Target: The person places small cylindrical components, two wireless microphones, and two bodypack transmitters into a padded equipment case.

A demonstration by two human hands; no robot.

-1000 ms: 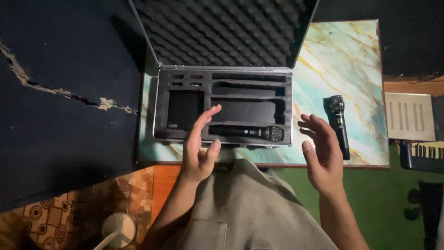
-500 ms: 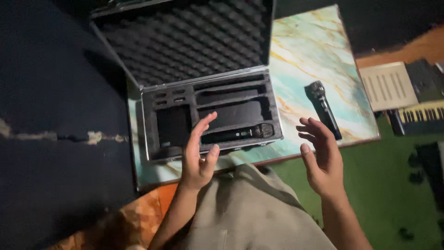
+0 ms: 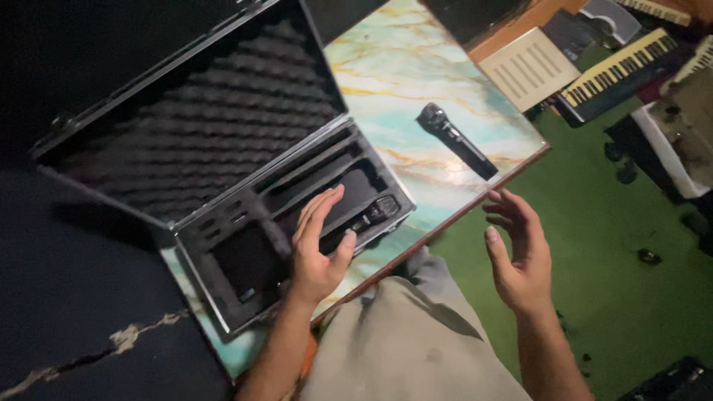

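Over marbled table, left hand hovers flat above foam case; right hand open, fingers curled, empty

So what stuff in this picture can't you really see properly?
- Microphone in the case, head view: the left hand covers most of it.
- Whether the left hand touches the open case: cannot tell.
- Case lid: motion blur smears the foam, and the top edge cuts off a corner.
- Keyboard: cut off by the right edge.
- Small dark things on the green floor: too small to name.
- The right hand hangs empty.
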